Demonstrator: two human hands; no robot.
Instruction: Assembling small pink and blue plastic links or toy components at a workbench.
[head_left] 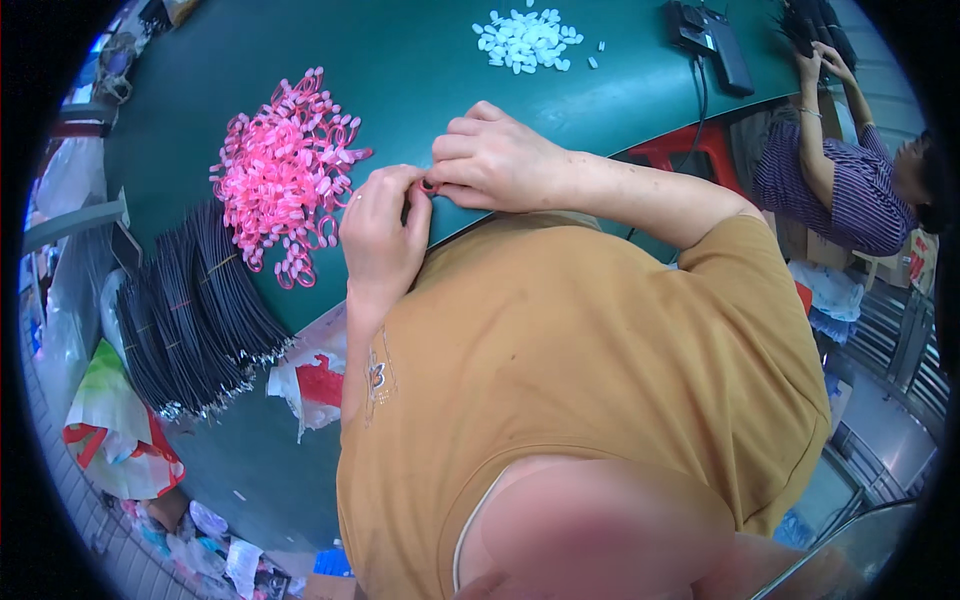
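Observation:
My left hand (385, 230) and my right hand (497, 160) meet at the near edge of the green table. Both are closed in a pinch, fingertips almost touching. Between them shows part of a small pinkish-red loop (427, 187), mostly covered by the fingers. Just left of my left hand lies a heap of pink loops with pale pink pieces on them (285, 165). Farther off, beyond my right hand, is a small pile of white oval pieces (525, 40), with a few lying loose beside it.
Bundles of black cords (195, 310) with shiny ends lie at the table's left. A black device (712, 45) with a cable sits at the far right. A red stool (690, 155) stands beneath the edge. Another person in a striped shirt (825, 185) handles black strands at right.

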